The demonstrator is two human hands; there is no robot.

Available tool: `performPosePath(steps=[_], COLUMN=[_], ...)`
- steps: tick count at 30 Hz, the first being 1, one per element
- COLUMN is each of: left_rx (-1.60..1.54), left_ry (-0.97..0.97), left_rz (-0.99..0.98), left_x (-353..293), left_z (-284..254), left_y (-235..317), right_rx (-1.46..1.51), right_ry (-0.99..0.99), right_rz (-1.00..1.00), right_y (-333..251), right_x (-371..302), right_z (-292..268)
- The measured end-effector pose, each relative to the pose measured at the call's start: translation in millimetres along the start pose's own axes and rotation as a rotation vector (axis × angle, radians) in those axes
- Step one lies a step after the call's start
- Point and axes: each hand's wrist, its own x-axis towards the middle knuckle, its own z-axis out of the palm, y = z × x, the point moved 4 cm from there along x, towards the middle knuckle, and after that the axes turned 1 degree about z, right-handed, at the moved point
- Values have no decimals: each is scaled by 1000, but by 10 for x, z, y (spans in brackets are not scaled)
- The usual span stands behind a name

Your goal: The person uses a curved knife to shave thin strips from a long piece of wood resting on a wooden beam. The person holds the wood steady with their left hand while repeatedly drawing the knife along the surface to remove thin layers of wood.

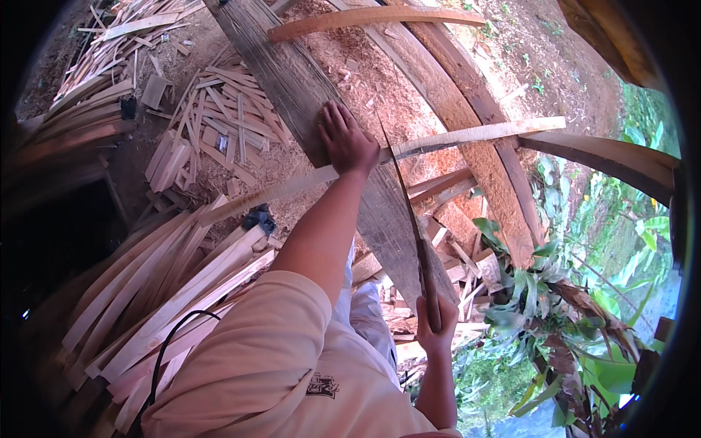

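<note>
Here, my left hand (349, 142), at twelve o'clock, lies flat, fingers extended, over the pale strip (475, 136) and the grey plank (383, 219) beneath it. The strip runs from nine o'clock to two. At five, my right hand (437, 325) is wrapped around the saw (421, 248), which crosses the strip just beside my left hand. Sticks (226, 109) lie heaped at ten.

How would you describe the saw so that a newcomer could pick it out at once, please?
Start with the wide grey plank slanting down to the right through the picture's middle. Over its right side, the saw runs up from the right grip and crosses a pale wooden strip. Dark, slender and tapering, it stands apart from the broader plank and the paler strip.
</note>
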Motion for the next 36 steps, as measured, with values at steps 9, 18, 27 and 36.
performPosePath(steps=[9, 18, 27, 36], left_rx=[-47, -33, 10, 21], left_ry=[-98, -62, -56, 29], left_rz=[-7, -11, 12, -17], left_x=[26, 98, -6, -19], left_z=[-131, -52, -53, 68], left_y=[14, 60, 28, -34], right_rx=[-223, -19, 114, 214], right_ry=[-49, 21, -15, 41], right_rz=[-65, -167, -248, -249], right_y=[-985, -644, 353, 537], right_x=[-20, 1768, 1429, 1326], right_z=[-221, 688, 695, 883])
